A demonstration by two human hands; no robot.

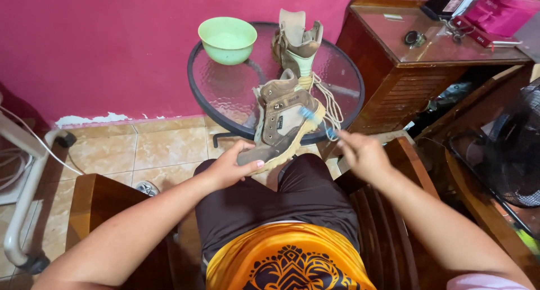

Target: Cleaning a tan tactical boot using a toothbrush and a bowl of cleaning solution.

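Observation:
My left hand [235, 165] grips the toe of a brown and tan lace-up boot [279, 121], holding it tilted over my lap. The fingers of my right hand [363, 154] are closed on the handle of a small blue brush [316, 120], whose head touches the boot's heel side above the pale sole. The boot's laces hang loose to the right. A second matching boot [297, 44] stands upright on the round glass table [225, 93] behind it.
A light green bowl [228, 40] sits on the glass table by the pink wall. A dark wooden cabinet [416, 59] with a glass top holds small items at the right. A black fan [514, 149] stands far right. White tubing lies at the left on the tiled floor.

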